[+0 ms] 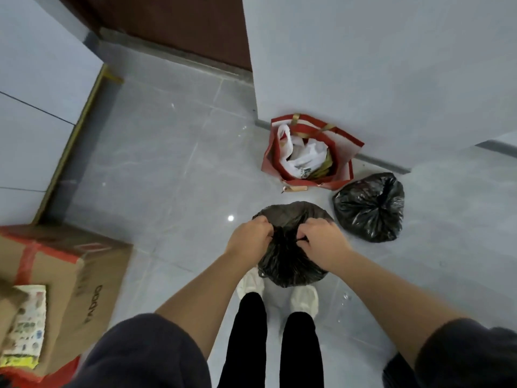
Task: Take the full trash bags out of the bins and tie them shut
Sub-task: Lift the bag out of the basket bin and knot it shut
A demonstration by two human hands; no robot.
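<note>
Location: indoor residential passage, most likely a home's entry area.
Evidence:
- glossy grey floor tiles point(156, 163)
- dark brown door point(167, 21) on a stone threshold point(167, 53)
- plain pale wall point(391, 65) with grey skirting point(383, 161)
- pale panelled front point(33, 121), at left
- taped cardboard box point(84, 275)
- red paper carrier bag point(272, 161), stuffed with white plastic bags point(305, 156), against the wall
- knotted black trash bag point(369, 207) beside the carrier bag
- second black trash bag point(291, 264), nearer the camera
</note>
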